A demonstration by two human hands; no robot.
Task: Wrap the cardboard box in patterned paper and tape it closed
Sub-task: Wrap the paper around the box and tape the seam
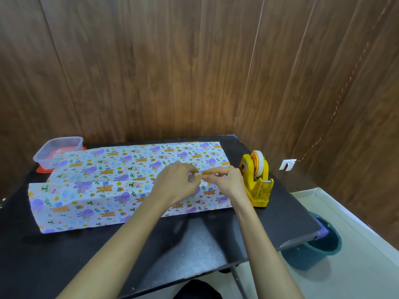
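Patterned paper point(103, 182) with purple and orange figures lies folded over the box on the black table point(194, 244); the cardboard is fully hidden beneath it. Over the right part of the paper, my left hand point(179, 182) and my right hand point(224, 180) meet fingertip to fingertip. Both pinch a small clear piece of tape point(199, 174) between them, just above the paper's seam. A yellow tape dispenser point(258, 180) with a white roll stands right beside my right hand.
A clear plastic container point(57, 151) on a red lid sits at the table's back left corner. Wooden wall panels rise behind. A teal bucket point(319, 244) stands on the floor past the table's right edge.
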